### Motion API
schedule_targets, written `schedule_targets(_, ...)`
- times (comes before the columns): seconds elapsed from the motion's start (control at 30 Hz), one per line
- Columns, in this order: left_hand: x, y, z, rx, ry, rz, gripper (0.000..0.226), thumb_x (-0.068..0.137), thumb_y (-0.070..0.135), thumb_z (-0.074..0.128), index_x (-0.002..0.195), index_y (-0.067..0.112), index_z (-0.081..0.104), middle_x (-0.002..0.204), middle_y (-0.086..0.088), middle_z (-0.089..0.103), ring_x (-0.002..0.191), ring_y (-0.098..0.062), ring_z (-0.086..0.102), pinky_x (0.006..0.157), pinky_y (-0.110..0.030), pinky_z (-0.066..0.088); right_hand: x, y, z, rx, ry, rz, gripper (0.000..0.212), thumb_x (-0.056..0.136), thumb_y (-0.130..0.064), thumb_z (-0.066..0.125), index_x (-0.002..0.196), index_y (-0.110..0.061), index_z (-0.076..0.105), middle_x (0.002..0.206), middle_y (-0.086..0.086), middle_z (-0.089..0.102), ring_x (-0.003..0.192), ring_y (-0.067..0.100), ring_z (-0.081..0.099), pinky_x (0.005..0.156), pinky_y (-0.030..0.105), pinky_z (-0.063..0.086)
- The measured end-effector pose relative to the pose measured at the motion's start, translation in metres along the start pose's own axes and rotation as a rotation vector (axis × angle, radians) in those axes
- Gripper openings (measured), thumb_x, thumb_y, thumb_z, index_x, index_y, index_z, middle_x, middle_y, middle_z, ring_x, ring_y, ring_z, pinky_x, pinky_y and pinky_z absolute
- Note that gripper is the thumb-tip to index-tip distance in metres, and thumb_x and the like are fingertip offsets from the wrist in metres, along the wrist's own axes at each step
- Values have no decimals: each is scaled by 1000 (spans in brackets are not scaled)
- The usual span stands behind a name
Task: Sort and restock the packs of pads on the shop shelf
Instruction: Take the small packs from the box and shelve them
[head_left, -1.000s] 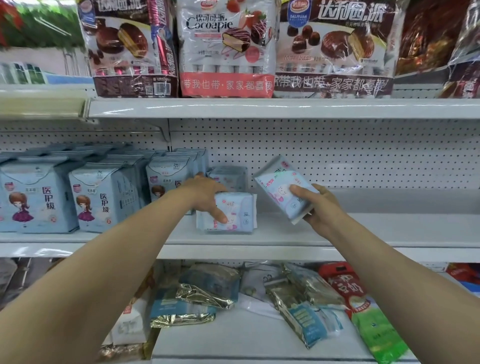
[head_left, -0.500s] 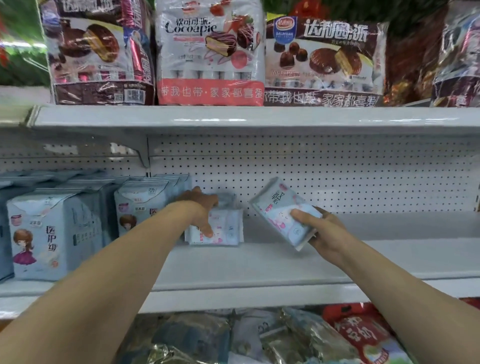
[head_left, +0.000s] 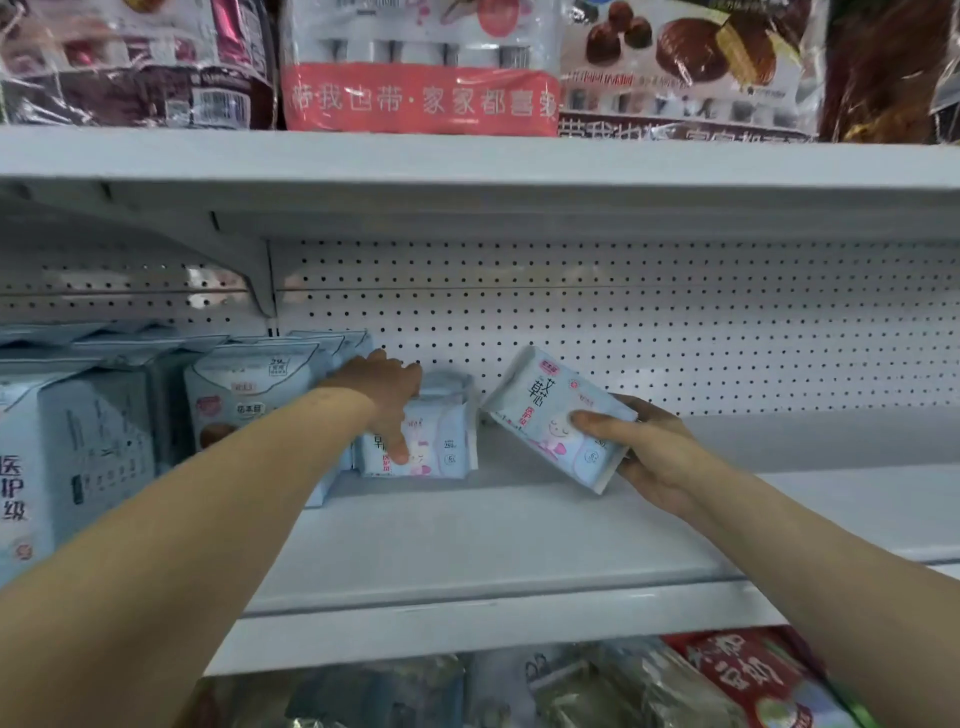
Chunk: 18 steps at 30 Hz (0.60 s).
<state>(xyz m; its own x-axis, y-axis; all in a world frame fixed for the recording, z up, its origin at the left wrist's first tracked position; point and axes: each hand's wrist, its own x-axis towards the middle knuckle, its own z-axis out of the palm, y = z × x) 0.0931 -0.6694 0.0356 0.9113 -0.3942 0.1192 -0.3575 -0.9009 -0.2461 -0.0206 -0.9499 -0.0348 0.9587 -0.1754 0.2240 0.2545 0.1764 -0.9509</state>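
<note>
**On the smooth white metal shelf (head_left: 467, 545): pad packs, both hands busy**

At the shelf's back left, my left hand (head_left: 387, 395) grips a standing pale-blue soft-plastic pad pack (head_left: 444, 441) from above, thumb down its glossy front. The pack is upright, just beside a row of boxy pale-blue pad bags (head_left: 249, 395). My right hand (head_left: 644, 452) pinches a second flat pale-blue pad pack (head_left: 545, 410), tilted and clear of the shelf, before the perforated white back panel (head_left: 675, 322). Crinkly plastic snack bags (head_left: 421, 93) sit above.
</note>
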Motion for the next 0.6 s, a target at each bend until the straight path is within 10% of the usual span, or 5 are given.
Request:
schedule_targets(0.4,-13,-3,1,-123,11,-7,93,64,55,88,139,23,42,132,-5,49,123,-25,46,99,-40,47,8,6,22,-10,-17,15,51,76,-4,83,123,-4,66,111,10,76,101,24,74,82,33,59)
schedule_targets(0.6,-48,-17,-56,-419,169,56,56,91,61,58,131,21,54,131,-2,57,118,-21,54,94,-33,42,15,-18,40,-199,-4,-18,61,69,-8,89,123,-11,61,113,6,75,104,25,73,83,33,57)
